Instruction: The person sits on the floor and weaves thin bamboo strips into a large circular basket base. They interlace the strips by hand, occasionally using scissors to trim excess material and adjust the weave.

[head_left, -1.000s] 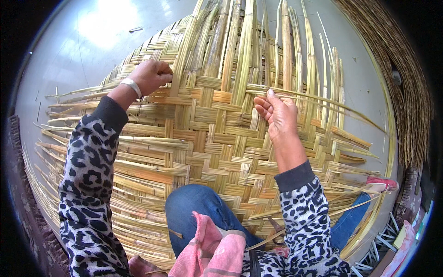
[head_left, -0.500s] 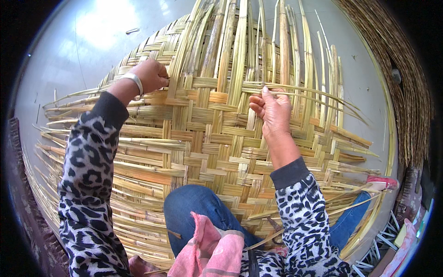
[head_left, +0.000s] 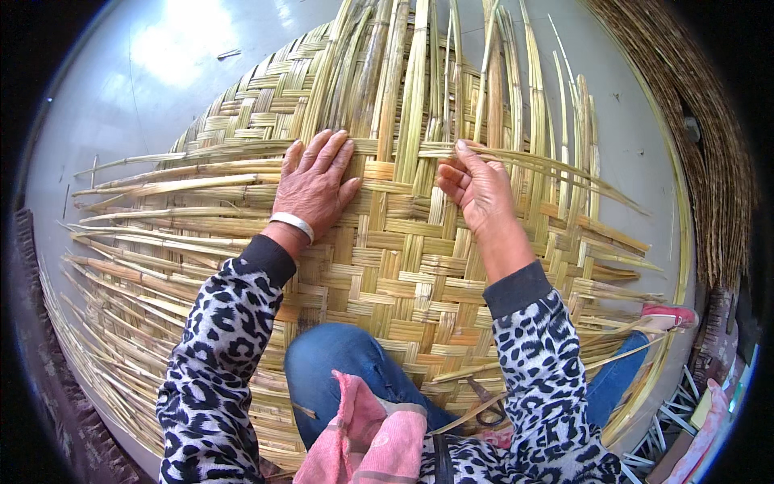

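A large mat of split cane strips lies in front of me, woven in the middle with loose strip ends on several sides. My left hand is spread palm down on the weave, its fingertips near the base of the long upright strips. A white bangle is round that wrist. To the right, my right hand pinches a bundle of thin crosswise strips between thumb and fingers. The bundle's free ends point right, and its other end runs into the weave.
My knee in blue jeans and a pink cloth are at the mat's near side. Scissors lie partly under strips by my right forearm. A bundle of brown stalks borders the grey floor at right.
My left hand has moved right and nearer, from closed at the strips to spread flat on the weave. My right hand stays at the crosswise bundle, barely shifted.
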Demonstrator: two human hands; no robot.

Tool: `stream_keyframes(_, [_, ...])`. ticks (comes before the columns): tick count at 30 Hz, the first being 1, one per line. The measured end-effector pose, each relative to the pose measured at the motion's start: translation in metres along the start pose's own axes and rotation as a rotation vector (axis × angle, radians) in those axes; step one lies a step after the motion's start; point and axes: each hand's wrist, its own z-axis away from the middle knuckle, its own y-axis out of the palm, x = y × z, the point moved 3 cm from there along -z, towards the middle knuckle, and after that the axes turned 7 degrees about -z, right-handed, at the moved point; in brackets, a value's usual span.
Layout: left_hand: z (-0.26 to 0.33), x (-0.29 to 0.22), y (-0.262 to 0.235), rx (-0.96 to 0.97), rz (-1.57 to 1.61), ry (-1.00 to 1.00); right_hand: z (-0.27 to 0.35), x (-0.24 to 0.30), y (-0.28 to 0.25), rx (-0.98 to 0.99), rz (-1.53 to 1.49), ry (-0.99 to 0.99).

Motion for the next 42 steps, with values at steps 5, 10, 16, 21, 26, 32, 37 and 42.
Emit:
stream_keyframes(5, [-0.002, -0.005, 0.007, 0.075, -0.009, -0.076, 0.0, -0.004, 0.01, -0.075, 0.168, -0.108])
stream_keyframes(10, [-0.003, -0.013, 0.001, 0.013, 0.028, -0.147, 0.001, -0.002, 0.012, -0.1, 0.192, -0.102])
stream_keyframes(16, [-0.002, -0.014, -0.006, -0.078, 0.045, -0.101, -0.004, -0.004, 0.007, -0.095, 0.137, -0.079])
stream_keyframes(21, [-0.004, -0.017, -0.006, -0.041, 0.028, -0.119, -0.003, -0.003, 0.006, -0.07, 0.122, -0.032])
stream_keyframes(26, [-0.003, -0.017, -0.004, -0.047, 0.042, -0.119, 0.018, 0.007, 0.007, 0.031, 0.24, 0.142])
stream_keyframes(32, [-0.001, -0.016, -0.008, -0.213, 0.066, -0.086, 0.02, 0.065, 0.03, 0.291, 1.383, -0.644])
stream_keyframes(37, [-0.002, -0.016, -0.011, -0.229, 0.057, -0.087, -0.01, 0.062, 0.055, 0.413, 1.973, -0.541])
stream_keyframes(42, [-0.002, -0.014, -0.013, -0.265, 0.112, -0.067, -0.037, 0.062, 0.064, 0.502, 1.918, -0.251])
